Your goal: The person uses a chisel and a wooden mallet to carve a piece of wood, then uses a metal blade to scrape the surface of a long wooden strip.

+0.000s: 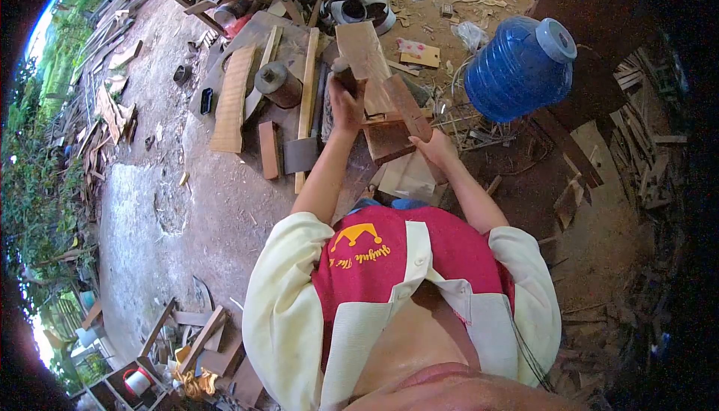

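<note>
My left hand [347, 104] is closed around a dark tool or block [344, 75], whose kind I cannot make out, beside a wide pale board [362, 50]. My right hand [435, 147] grips the near end of a reddish-brown wooden piece [407, 106], which slants away over the right side of the board. Under and between the hands sits a brown wooden block [389, 141]. Left of my left hand lie a long narrow wood strip [308, 85], a dark grey curved piece [301, 156] and a small reddish block [269, 150].
A large blue water jug [517, 70] stands to the right. A metal can [278, 84] and a curved wooden slat [234, 99] are at the left. Scrap wood [112, 111] and a wooden crate [123, 392] lie farther left. A dark beam [567, 149] slants at the right.
</note>
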`<move>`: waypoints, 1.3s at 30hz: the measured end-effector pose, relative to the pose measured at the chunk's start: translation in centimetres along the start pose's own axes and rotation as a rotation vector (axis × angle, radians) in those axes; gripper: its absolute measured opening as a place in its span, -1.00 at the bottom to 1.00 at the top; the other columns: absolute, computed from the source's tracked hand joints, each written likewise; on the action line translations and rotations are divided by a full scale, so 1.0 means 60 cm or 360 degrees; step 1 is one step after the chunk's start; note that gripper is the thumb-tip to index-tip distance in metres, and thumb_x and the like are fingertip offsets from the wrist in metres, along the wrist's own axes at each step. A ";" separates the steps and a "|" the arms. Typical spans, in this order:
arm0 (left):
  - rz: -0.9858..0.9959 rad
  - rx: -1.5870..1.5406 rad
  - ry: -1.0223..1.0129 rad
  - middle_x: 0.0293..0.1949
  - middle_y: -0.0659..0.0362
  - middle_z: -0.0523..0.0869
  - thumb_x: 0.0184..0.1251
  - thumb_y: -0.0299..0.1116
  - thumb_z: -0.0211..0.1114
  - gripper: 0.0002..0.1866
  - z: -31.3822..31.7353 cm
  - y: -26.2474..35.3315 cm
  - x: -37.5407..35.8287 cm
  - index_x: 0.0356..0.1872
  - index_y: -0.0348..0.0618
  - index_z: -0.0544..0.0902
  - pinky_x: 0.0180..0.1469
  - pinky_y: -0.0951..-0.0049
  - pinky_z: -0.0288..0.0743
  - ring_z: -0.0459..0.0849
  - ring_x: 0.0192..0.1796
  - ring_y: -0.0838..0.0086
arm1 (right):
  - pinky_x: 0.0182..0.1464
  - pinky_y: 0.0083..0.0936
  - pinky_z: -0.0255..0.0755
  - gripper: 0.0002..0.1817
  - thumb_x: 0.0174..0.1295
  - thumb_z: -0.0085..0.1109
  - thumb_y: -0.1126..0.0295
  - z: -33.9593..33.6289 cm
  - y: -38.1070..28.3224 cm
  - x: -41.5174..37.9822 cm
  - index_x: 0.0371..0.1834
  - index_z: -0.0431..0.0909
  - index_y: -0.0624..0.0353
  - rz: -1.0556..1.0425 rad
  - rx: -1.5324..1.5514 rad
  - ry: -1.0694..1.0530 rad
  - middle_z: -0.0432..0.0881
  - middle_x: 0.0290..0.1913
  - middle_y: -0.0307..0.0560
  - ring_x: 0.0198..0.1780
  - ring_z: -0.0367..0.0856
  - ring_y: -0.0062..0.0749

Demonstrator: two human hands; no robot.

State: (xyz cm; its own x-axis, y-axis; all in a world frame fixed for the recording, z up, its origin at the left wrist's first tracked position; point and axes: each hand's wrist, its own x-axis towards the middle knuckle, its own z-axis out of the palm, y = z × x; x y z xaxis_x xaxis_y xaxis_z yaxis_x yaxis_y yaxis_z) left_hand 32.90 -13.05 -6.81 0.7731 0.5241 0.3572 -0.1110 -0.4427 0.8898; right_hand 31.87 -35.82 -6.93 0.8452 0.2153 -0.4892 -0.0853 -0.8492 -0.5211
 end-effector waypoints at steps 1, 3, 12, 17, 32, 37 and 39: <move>0.0186 0.0182 0.0112 -0.30 -0.06 0.43 0.07 -0.28 0.27 -0.55 -0.006 0.025 -0.002 -0.16 -0.36 0.30 -0.16 0.30 0.30 0.43 -0.26 0.10 | -0.07 -0.30 0.35 -0.29 -0.10 0.14 -0.14 -0.004 -0.003 -0.003 -0.07 0.39 0.28 0.0000 0.0034 -0.0047 0.52 -0.15 0.19 -0.08 0.50 -0.06; 0.0114 -0.0090 0.0115 -0.32 0.02 0.43 0.09 -0.36 0.24 -0.62 0.006 -0.025 -0.005 -0.17 -0.31 0.29 -0.17 0.37 0.31 0.42 -0.28 0.22 | -0.06 -0.29 0.35 -0.29 -0.10 0.14 -0.15 0.001 -0.003 0.001 -0.06 0.38 0.27 -0.0003 0.0070 -0.0095 0.52 -0.14 0.19 -0.07 0.49 -0.05; 0.0078 0.0074 0.0052 -0.40 0.05 0.44 0.13 -0.42 0.18 -0.73 -0.006 0.040 -0.028 -0.27 -0.28 0.28 -0.22 0.39 0.30 0.42 -0.34 0.29 | -0.06 -0.28 0.34 -0.28 -0.10 0.14 -0.15 0.015 0.013 0.012 -0.05 0.37 0.26 0.0002 -0.0025 0.0009 0.51 -0.13 0.17 -0.06 0.48 -0.04; -0.0004 -0.0176 0.0119 -0.45 0.07 0.48 0.12 -0.39 0.21 -0.74 0.008 -0.021 -0.027 -0.31 -0.25 0.32 -0.28 0.39 0.33 0.45 -0.40 0.30 | -0.07 -0.28 0.34 -0.31 -0.12 0.14 -0.16 0.021 0.020 0.015 -0.11 0.44 0.26 0.0010 0.0061 0.0014 0.54 -0.17 0.16 -0.08 0.50 -0.05; -0.0085 0.0039 -0.0034 -0.27 -0.07 0.49 0.17 -0.40 0.13 -0.69 0.001 0.068 -0.038 -0.12 -0.27 0.28 -0.15 0.33 0.34 0.47 -0.17 0.12 | -0.29 -0.27 0.41 -0.59 -0.06 0.18 0.08 -0.279 -0.219 -0.027 -0.31 0.51 0.21 -0.1211 0.0080 0.0592 0.58 -0.40 0.12 -0.30 0.57 -0.07; -0.0124 -0.0201 0.0156 -0.24 -0.07 0.48 0.17 -0.42 0.11 -0.70 0.030 0.013 -0.035 -0.12 -0.30 0.29 -0.10 0.31 0.30 0.47 -0.16 0.08 | -0.23 -0.29 0.37 -0.39 -0.06 0.09 -0.16 -0.210 -0.222 -0.036 -0.29 0.46 0.26 -0.1394 -0.0722 0.0411 0.54 -0.37 0.17 -0.24 0.53 -0.07; -0.0007 0.0088 0.0153 -0.23 -0.05 0.48 0.17 -0.40 0.11 -0.68 -0.013 0.075 -0.030 -0.12 -0.32 0.28 -0.07 0.31 0.27 0.46 -0.15 0.09 | -0.25 -0.26 0.36 -0.32 -0.09 0.04 -0.24 -0.212 -0.212 -0.049 -0.27 0.47 0.25 -0.1037 -0.0583 -0.0091 0.54 -0.43 0.14 -0.30 0.54 -0.02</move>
State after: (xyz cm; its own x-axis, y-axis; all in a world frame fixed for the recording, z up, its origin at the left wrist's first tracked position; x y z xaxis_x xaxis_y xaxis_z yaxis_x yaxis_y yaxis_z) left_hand 30.55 -15.42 -3.21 0.7096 0.5924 0.3816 -0.0712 -0.4784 0.8752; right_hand 37.17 -31.79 10.02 0.6348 0.7458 -0.2019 0.6127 -0.6452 -0.4565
